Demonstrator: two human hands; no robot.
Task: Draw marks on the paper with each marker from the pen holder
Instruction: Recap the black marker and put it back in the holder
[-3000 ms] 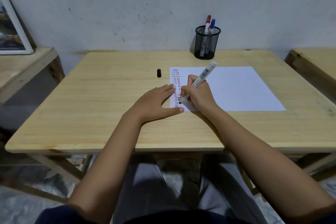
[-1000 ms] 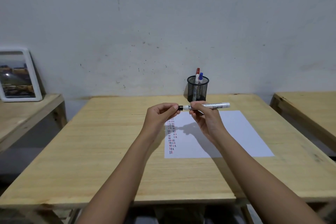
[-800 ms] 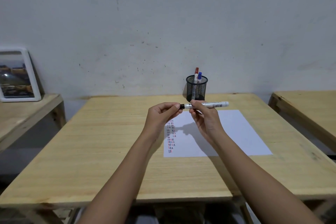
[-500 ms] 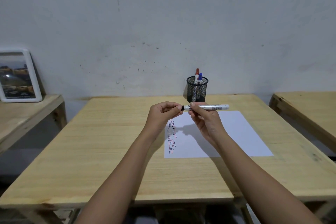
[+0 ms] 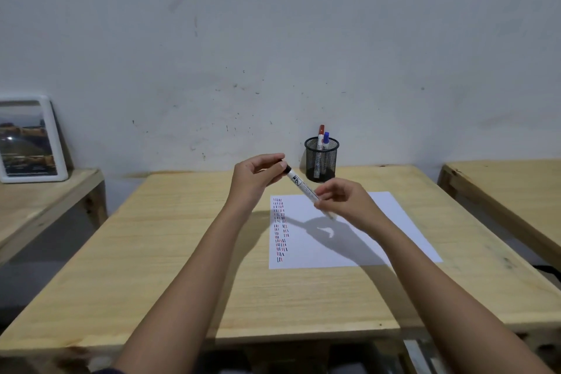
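A white marker with a black cap point(image 5: 302, 188) is held in the air above the paper, tilted down to the right. My left hand point(image 5: 256, 174) pinches its capped black end. My right hand point(image 5: 344, 202) grips the barrel's lower end. The white paper point(image 5: 379, 222) lies on the wooden table point(image 5: 182, 252), with columns of short red, blue and black marks along its left edge. A black mesh pen holder point(image 5: 321, 162) stands behind the paper with a red-capped marker point(image 5: 321, 134) and a blue-capped marker point(image 5: 326, 140) in it.
A white-framed picture point(image 5: 28, 140) leans on the wall on a lower wooden bench at the left. Another wooden table point(image 5: 510, 188) stands at the right. The wall rises right behind the pen holder.
Three seconds ago my right hand was drawing on the paper and the cap lay on the table. Now both hands hold the capped marker in the air, tilted from level to sloping down right.
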